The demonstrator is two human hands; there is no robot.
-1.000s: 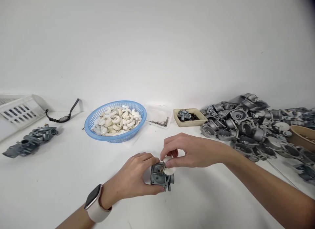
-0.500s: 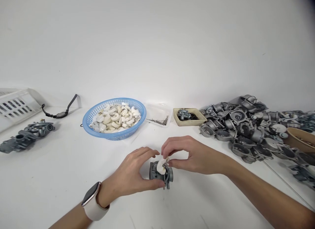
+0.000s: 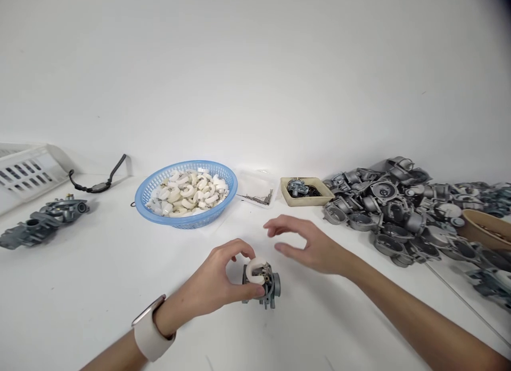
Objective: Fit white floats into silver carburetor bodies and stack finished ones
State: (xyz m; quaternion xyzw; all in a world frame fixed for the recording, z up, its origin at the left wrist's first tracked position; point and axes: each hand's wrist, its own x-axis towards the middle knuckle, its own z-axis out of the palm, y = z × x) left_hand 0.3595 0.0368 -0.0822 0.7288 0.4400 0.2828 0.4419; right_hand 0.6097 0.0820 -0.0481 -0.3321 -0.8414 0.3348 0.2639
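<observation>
A grey metal carburetor body [image 3: 275, 285] stands on the white table in front of me. On its top lies a white C-shaped carburetor float [image 3: 252, 270]. My left hand [image 3: 223, 275] grips the body from the left, its thumb at the near side and its fingers at the far side by the float. Just up and right of the body, my right hand [image 3: 309, 246] hovers with thumb and fingers apart, and nothing shows between them.
A blue basket [image 3: 186, 222] of white floats stands behind, beside a clear tray [image 3: 255, 180] of thin metal pins and a cream tray [image 3: 307, 200] with small parts. Carburetor parts [image 3: 393, 211] pile up at right. At left are two carburetors [image 3: 43, 219], a black watch [image 3: 98, 187] and a white crate [image 3: 27, 174].
My right hand has let go of the float and drawn back up and right. The float, tilted before, now lies flatter on the carburetor body.
</observation>
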